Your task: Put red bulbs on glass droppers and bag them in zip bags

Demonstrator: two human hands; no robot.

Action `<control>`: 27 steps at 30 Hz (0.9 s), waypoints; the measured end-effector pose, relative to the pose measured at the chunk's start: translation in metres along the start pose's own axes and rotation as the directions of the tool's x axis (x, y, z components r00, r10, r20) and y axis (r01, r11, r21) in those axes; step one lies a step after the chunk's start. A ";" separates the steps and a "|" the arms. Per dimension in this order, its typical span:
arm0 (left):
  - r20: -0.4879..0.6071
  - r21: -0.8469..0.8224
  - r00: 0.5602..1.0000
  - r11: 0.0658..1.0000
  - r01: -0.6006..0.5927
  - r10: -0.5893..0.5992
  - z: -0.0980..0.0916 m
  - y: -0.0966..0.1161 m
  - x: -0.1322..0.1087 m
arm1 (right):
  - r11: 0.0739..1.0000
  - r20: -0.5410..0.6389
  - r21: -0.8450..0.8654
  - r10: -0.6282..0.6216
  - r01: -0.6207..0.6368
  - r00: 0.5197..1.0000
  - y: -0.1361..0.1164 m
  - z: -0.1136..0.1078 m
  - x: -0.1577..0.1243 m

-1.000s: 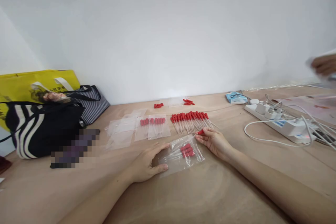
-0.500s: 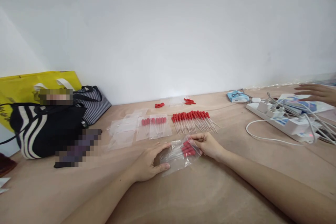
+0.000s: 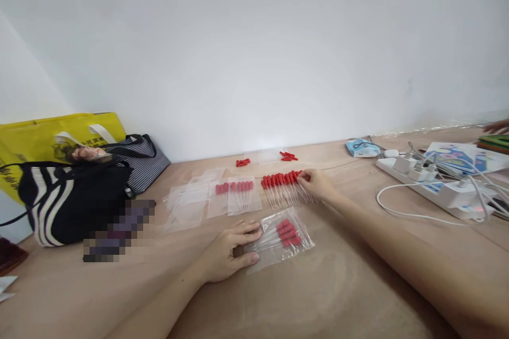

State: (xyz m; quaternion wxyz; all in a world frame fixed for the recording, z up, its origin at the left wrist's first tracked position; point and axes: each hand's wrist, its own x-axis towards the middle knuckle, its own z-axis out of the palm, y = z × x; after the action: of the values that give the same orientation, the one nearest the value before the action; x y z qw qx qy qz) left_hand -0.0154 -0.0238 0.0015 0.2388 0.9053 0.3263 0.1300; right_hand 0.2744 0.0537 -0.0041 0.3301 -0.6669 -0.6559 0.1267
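Observation:
A clear zip bag (image 3: pixel 302 243) with several red-topped droppers (image 3: pixel 289 233) lies in front of me. My left hand (image 3: pixel 234 249) rests on the bag's left end, its thumb and fingers apart on the plastic. Behind the bag is a row of loose red-topped droppers (image 3: pixel 278 180). At the right end of that row, my right hand (image 3: pixel 314 183) pinches a dropper near its red top; its fingers partly cover it. Left of the row lie bags with droppers (image 3: pixel 240 196) and flat clear bags (image 3: pixel 186 206).
Small red pieces (image 3: pixel 243 162) lie near the wall. On the right are a white power strip (image 3: pixel 427 185) with cables, a blue mask pack (image 3: pixel 361 148) and another person's hand (image 3: pixel 497 126). Black (image 3: pixel 79 201) and yellow bags (image 3: pixel 27 140) stand on the left.
My right hand has let go of the clear bag and moved back to the dropper row. The bag lies flatter. The other person's hand has moved away to the right.

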 end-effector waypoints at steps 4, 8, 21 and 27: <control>-0.002 -0.011 1.000 1.000 0.010 -0.010 0.001 -0.001 0.000 | 0.997 -0.020 -0.076 -0.014 0.013 1.000 -0.007 0.015 0.026; 0.007 -0.022 1.000 1.000 0.021 -0.021 0.000 0.002 0.000 | 0.995 -0.013 -0.091 -0.035 0.034 0.999 -0.018 0.031 0.038; 0.009 -0.034 0.999 0.998 0.046 -0.046 0.000 0.001 -0.001 | 0.930 -0.001 0.367 0.041 -0.038 0.999 -0.015 0.026 0.044; -0.007 -0.057 1.000 0.998 0.015 -0.016 0.001 -0.004 0.000 | 0.704 -0.117 0.710 0.128 -0.007 0.985 0.001 -0.008 0.000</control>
State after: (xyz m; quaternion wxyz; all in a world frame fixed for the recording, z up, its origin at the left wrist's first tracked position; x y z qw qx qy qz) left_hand -0.0168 -0.0218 -0.0016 0.2642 0.8952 0.3303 0.1404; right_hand 0.2801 0.0512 0.0013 0.6058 -0.5210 -0.5044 0.3272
